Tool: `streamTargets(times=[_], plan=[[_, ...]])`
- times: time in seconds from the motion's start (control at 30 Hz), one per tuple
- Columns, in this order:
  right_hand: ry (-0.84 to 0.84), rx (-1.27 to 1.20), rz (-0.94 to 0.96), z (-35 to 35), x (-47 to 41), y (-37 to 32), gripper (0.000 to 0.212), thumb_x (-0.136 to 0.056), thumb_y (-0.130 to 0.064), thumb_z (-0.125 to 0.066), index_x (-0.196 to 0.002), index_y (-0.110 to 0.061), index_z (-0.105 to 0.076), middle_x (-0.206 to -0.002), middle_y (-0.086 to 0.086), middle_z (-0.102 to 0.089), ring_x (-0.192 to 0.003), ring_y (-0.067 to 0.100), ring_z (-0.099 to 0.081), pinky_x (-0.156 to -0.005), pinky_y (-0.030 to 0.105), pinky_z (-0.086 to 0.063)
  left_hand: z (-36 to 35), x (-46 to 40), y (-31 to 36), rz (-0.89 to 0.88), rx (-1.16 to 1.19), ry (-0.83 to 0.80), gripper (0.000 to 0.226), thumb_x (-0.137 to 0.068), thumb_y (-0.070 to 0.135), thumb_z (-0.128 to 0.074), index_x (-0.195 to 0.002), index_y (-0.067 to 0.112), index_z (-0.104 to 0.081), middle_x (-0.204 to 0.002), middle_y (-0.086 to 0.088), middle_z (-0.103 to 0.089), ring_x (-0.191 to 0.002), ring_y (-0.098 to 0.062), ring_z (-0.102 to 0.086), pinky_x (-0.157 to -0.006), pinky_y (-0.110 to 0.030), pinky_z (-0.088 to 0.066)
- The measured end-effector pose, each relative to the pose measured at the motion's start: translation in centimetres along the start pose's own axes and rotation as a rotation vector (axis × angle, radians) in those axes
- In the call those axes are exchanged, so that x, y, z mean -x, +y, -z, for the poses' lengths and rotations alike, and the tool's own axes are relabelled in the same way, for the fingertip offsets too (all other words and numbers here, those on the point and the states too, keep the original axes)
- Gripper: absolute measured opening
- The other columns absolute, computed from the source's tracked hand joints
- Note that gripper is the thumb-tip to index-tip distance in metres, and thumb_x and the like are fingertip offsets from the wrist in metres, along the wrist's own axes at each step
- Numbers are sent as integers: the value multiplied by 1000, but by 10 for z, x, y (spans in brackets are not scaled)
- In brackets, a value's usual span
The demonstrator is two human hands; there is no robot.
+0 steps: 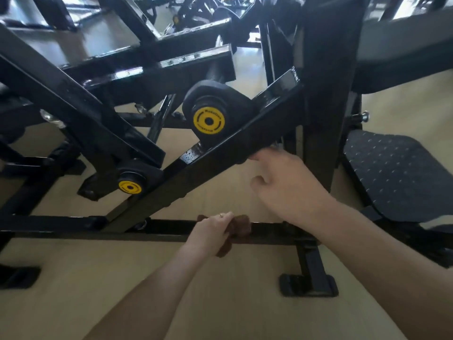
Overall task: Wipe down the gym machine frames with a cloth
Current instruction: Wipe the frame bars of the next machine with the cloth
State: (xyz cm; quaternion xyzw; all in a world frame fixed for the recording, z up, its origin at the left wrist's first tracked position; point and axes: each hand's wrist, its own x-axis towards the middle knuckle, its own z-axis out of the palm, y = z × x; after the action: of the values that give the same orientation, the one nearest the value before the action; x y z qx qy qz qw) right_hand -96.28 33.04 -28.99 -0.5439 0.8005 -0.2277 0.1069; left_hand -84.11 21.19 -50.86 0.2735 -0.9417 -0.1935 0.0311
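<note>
Left hand (212, 228) clenched on brown cloth (239, 229) against low frame bar (169, 228); right hand (284, 182) loosely open touching diagonal beam (220, 155); yellow cap (208, 120) lettering unreadable

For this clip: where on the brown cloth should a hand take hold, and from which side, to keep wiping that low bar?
Grip the bunched upper part of the cloth lying on the low bar, coming from above on the near side, as the left hand does. A loose tail hangs below the bar, so a top grip probably presses more fabric onto the metal. The right hand steadies on the diagonal beam.
</note>
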Motion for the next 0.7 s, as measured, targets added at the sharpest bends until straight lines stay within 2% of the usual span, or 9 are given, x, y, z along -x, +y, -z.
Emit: streamTargets(times=[0.1,0.2,0.3,0.37,0.43,0.47,0.57,0.63,0.7], plan=[[221,-92,71,16,20,6,41,-94,-2,-60,-129,-22,-66,-125,-7,-65,-108,5,-60,-87,10,-46,48,10,14,20,297,-39,12,-101,30,-58,-112,33,-54,-101,14,-67,-90,-2,-67,-87,-37,-59],[461,-109,157,34,21,5,32,-88,4,-62,-102,-23,-71,-96,-13,-69,-90,4,-64,-80,30,-58,104,25,45,-26,422,-20,18,-101,33,-59,-118,33,-56,-102,11,-69,-95,-5,-67,-88,-40,-57],[660,-323,154,51,11,4,34,-84,12,-54,-86,-21,-63,-79,-11,-64,-77,12,-64,-72,37,-56,157,54,77,-56,477,173,21,-101,35,-60,-120,40,-55,-99,13,-70,-94,-4,-68,-82,-36,-57],[760,-466,168,54,6,5,32,-84,12,-47,-84,-18,-58,-76,-6,-62,-73,17,-64,-69,42,-55,188,77,99,-45,606,346,20,-99,32,-61,-118,40,-59,-98,14,-73,-94,-7,-71,-82,-32,-58],[829,-466,193,49,4,3,26,-85,7,-46,-89,-16,-57,-77,-4,-60,-72,20,-62,-67,43,-53,214,93,122,-23,742,576,16,-97,33,-62,-111,39,-61,-98,8,-74,-92,-16,-74,-81,-41,-61],[864,-477,199,46,3,1,23,-85,5,-46,-91,-15,-56,-79,-3,-60,-73,19,-60,-67,41,-52,224,96,131,-31,750,696,12,-98,31,-63,-108,38,-62,-97,10,-74,-90,-15,-74,-80,-39,-61],[931,-606,221,45,-1,-3,22,-85,4,-46,-99,-12,-52,-79,-5,-58,-71,15,-59,-66,31,-51,252,88,157,-44,524,986,19,-100,22,-62,-103,39,-54,-87,29,-67,-84,8,-65,-73,-7,-48],[951,-647,243,48,-2,-4,23,-86,4,-44,-103,-11,-49,-78,-7,-57,-70,15,-59,-66,27,-49,266,69,166,0,419,1057,19,-100,22,-61,-110,36,-53,-84,30,-64,-84,10,-61,-70,-5,-42],[991,-651,251,51,-3,-5,25,-85,4,-44,-104,-12,-47,-79,-5,-55,-70,12,-57,-67,23,-46,267,44,174,39,258,985,18,-100,24,-57,-117,28,-54,-89,20,-63,-79,0,-57,-65,-13,-38]])
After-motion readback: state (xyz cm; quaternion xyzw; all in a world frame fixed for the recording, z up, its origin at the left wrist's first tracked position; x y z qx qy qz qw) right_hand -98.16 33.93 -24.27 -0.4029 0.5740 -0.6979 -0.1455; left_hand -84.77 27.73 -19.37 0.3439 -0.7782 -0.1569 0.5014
